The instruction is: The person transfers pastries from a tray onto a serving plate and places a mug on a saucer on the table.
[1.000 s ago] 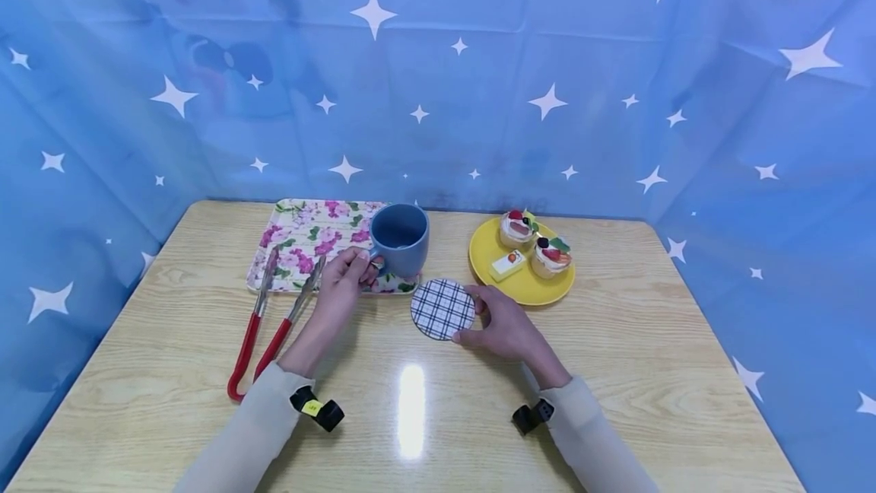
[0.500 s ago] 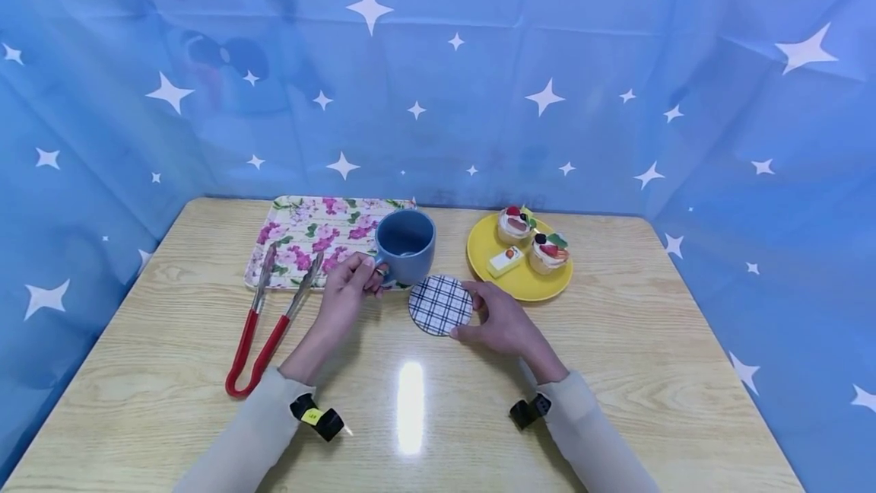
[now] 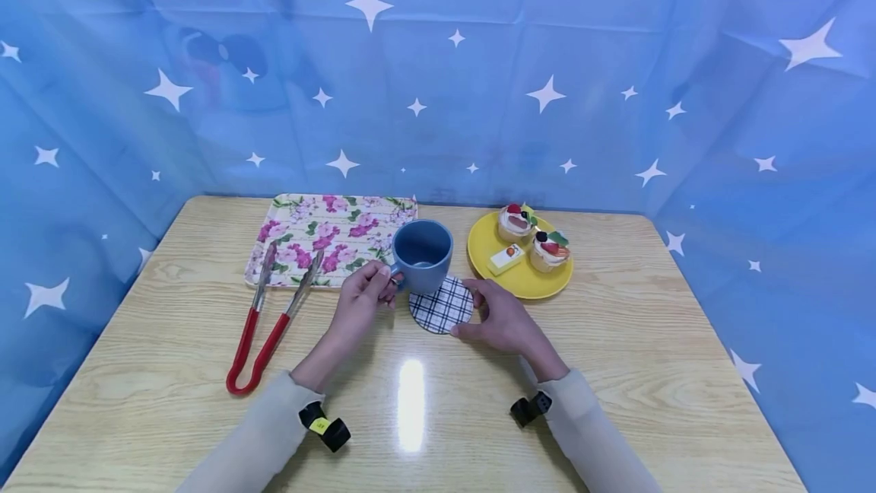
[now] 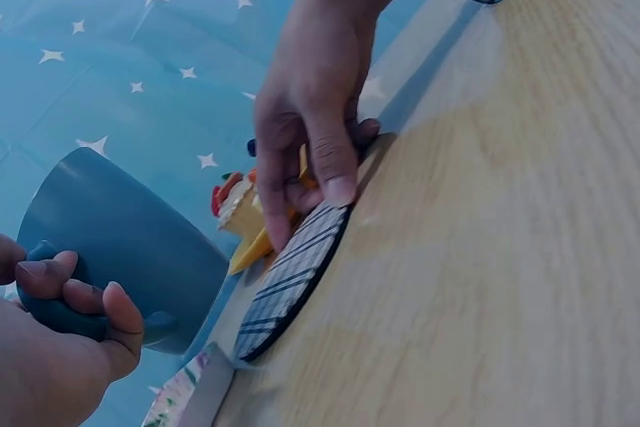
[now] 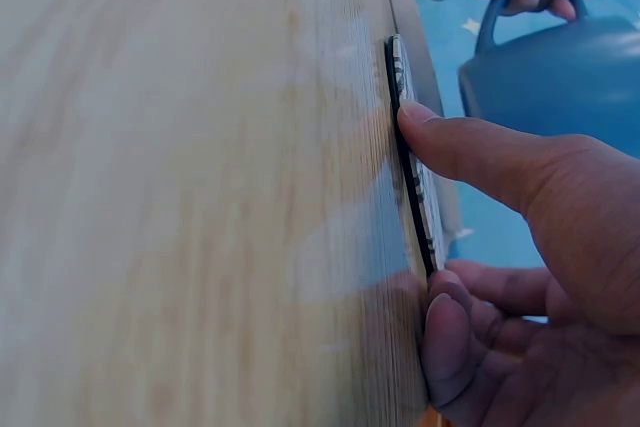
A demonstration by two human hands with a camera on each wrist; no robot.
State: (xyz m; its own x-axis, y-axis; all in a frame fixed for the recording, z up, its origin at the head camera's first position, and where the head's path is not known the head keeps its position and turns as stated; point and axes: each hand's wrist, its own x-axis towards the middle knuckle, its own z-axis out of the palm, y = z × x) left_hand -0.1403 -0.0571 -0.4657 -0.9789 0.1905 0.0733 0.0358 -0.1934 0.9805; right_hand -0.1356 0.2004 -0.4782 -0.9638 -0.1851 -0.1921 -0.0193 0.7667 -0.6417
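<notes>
My left hand (image 3: 361, 301) grips the handle of a blue mug (image 3: 422, 259), which is upright and overlaps the far left part of a coaster in the head view. In the right wrist view the mug (image 5: 560, 77) hangs apart from the table. The coaster (image 3: 445, 314) is round, with a black and white check and a dark underside. My right hand (image 3: 505, 322) holds its right edge between thumb and fingers. In the left wrist view the coaster (image 4: 290, 287) lies at the table surface, low beside the mug (image 4: 125, 247).
A floral tray (image 3: 328, 211) lies at the back left. Red-handled tongs (image 3: 274, 341) rest with their tips on its near edge. A yellow plate (image 3: 534, 287) at the back right bears two cupcakes (image 3: 550, 252) and a small white block (image 3: 506, 259). A starry blue curtain stands behind the table.
My left hand has carried the mug right and toward me, from over the tray's right end to over the coaster's edge. The right hand and coaster have stayed nearly still.
</notes>
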